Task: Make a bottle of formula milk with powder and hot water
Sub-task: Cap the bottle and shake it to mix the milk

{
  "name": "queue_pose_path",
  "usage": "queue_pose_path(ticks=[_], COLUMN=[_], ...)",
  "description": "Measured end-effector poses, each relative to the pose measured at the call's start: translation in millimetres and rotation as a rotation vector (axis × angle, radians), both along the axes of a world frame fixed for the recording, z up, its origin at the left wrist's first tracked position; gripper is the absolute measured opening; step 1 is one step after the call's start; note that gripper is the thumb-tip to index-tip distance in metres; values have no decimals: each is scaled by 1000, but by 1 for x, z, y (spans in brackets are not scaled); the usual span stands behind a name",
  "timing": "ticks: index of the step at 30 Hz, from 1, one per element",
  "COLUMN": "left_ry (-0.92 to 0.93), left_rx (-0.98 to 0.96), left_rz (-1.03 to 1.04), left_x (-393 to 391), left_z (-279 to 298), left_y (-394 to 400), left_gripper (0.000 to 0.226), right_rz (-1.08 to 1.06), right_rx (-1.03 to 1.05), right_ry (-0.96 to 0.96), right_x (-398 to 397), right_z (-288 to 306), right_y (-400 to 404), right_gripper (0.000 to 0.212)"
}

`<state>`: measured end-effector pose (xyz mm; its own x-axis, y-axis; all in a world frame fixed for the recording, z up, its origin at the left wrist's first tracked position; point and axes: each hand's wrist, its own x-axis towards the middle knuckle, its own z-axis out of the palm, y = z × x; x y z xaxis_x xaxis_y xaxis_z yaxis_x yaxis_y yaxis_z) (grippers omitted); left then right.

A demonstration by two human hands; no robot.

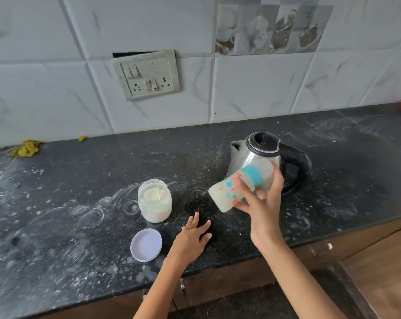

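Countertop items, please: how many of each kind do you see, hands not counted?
Baby bottle, held in the right hand: 1
Kettle: 1
Powder jar: 1
Jar lid: 1
Yellow cloth: 1
Small yellow-green object by the wall: 1
Total: 6

kettle (261, 155) behind, jar (155, 201) left, between passable
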<state>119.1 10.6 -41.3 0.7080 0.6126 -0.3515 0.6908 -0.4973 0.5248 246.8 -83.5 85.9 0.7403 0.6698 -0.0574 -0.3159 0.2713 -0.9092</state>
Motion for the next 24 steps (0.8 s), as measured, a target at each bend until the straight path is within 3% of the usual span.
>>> queue_pose_path(ticks=[2,5,6,9,11,13,15,16,18,20,24], left_ry=[-27,-59,-45,-54,-98,-37,-82,-64,-125,-185,-178], left_rx=[-20,-81,-54,-42,-34,-36,-14,-26,-112,-33,88], left_rz=[16,112,100,77,94,68,121,127,124,133,72], left_x=[-1,-7,-8,-2,0,-1,-7,-7,-5,-2,-5], left_z=[-5,-13,-18,-9,-9,-23,-54,-54,-26,-20,-20], left_y=[0,-2,0,1,1,1,10,13,3,2,0], left_gripper=[50,74,75,49,49,65,106,106,64,48,43], right_rz=[94,520,563,339,244,386,595,594,391,242,593], right_rx=[-8,-231,-237,-55,26,-84,-200,-201,-97,3,-255], right_ry=[29,-142,-161,0,69,-42,-135,-129,-5,95,-122], right_x=[-6,-9,-5,17,23,9,-7,-8,3,10,-17], right_z=[0,3,6,20,24,21,15,13,13,13,9], right_y=[-2,-7,-8,1,4,0,-7,-7,0,4,-9], right_gripper=[82,88,88,77,73,74,79,81,78,77,87])
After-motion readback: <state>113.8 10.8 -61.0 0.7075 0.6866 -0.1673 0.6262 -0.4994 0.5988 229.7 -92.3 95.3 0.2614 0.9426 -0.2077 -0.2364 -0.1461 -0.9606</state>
